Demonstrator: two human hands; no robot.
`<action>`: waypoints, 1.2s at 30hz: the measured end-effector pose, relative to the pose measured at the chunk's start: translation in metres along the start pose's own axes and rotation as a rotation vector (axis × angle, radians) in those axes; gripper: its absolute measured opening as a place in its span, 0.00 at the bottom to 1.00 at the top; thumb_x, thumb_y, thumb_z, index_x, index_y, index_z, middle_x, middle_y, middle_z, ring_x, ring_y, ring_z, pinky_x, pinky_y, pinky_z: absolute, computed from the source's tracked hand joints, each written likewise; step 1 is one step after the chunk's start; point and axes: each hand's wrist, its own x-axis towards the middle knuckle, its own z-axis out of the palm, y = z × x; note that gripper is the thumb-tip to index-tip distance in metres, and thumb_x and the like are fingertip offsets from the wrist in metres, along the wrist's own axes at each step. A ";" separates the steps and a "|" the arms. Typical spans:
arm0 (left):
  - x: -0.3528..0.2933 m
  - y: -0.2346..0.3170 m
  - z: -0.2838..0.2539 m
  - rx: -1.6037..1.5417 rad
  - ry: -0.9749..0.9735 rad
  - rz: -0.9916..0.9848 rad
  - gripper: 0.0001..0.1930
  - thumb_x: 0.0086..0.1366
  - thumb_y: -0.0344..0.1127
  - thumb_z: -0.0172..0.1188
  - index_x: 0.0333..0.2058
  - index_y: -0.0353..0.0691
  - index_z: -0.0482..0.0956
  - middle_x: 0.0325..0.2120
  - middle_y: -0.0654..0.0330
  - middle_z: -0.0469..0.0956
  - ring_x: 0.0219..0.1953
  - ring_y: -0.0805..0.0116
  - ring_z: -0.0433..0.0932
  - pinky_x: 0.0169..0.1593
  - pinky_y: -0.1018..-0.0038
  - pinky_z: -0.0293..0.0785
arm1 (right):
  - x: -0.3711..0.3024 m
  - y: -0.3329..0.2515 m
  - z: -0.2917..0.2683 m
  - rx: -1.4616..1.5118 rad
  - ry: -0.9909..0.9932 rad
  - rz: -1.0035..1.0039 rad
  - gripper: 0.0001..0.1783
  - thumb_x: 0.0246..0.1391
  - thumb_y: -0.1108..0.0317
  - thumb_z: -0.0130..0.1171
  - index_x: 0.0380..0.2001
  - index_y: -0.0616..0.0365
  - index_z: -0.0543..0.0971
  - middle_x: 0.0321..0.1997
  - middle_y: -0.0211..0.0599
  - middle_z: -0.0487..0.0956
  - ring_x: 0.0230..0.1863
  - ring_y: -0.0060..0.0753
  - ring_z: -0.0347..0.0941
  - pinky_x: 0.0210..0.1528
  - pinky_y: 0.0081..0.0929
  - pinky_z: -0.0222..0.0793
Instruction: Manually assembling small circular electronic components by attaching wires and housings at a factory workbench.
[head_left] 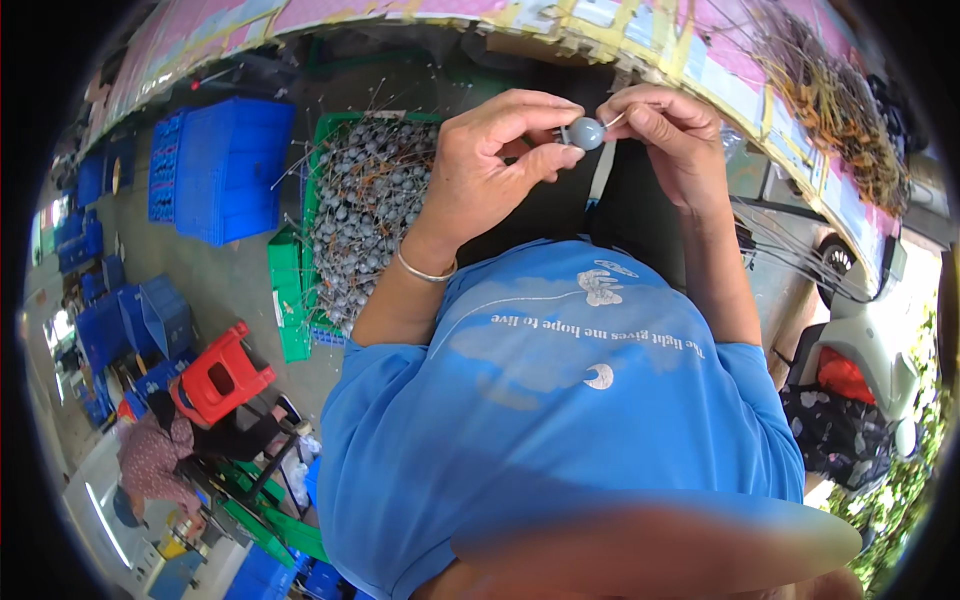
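Observation:
Close together above my lap, both hands work at one small grey ball [585,133] with a glossy surface. My left hand [490,165] pinches the ball between thumb and forefinger at its left side. On the other side, my right hand [680,145] is closed in a pinch on a thin pale wire [613,121] that reaches toward the ball. Whether the wire enters the ball cannot be made out. Left of my left forearm, a green crate [320,130] is heaped with many similar grey balls [375,195], thin wires sticking out among them.
A table edge [690,75] patched with yellow tape curves over my hands, with a bundle of brownish wires [840,110] on it. Blue crates [235,170] and a red plastic stool [222,375] stand at left. A person [160,455] works lower left; a scooter [870,350] is at right.

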 end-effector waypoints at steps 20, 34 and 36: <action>0.022 -0.026 -0.170 0.558 0.470 -0.272 0.19 0.61 0.34 0.63 0.49 0.30 0.77 0.36 0.51 0.83 0.32 0.63 0.82 0.35 0.68 0.78 | 0.001 0.028 0.000 -0.203 0.054 0.454 0.11 0.60 0.74 0.58 0.44 0.67 0.80 0.39 0.42 0.83 0.37 0.27 0.81 0.43 0.24 0.77; 0.279 -0.155 -0.046 1.261 -0.113 0.250 0.09 0.58 0.29 0.53 0.33 0.32 0.81 0.32 0.42 0.79 0.35 0.42 0.79 0.41 0.56 0.76 | 0.007 -0.012 -0.034 -0.328 -0.066 0.358 0.10 0.59 0.76 0.60 0.44 0.67 0.80 0.38 0.34 0.82 0.39 0.20 0.77 0.43 0.19 0.73; 0.289 -0.158 -0.037 1.261 -0.184 0.231 0.08 0.57 0.29 0.53 0.30 0.32 0.80 0.31 0.42 0.79 0.36 0.43 0.79 0.41 0.54 0.76 | 0.006 -0.029 -0.047 -0.401 0.032 0.268 0.09 0.59 0.77 0.60 0.42 0.66 0.80 0.38 0.35 0.82 0.39 0.20 0.76 0.43 0.19 0.73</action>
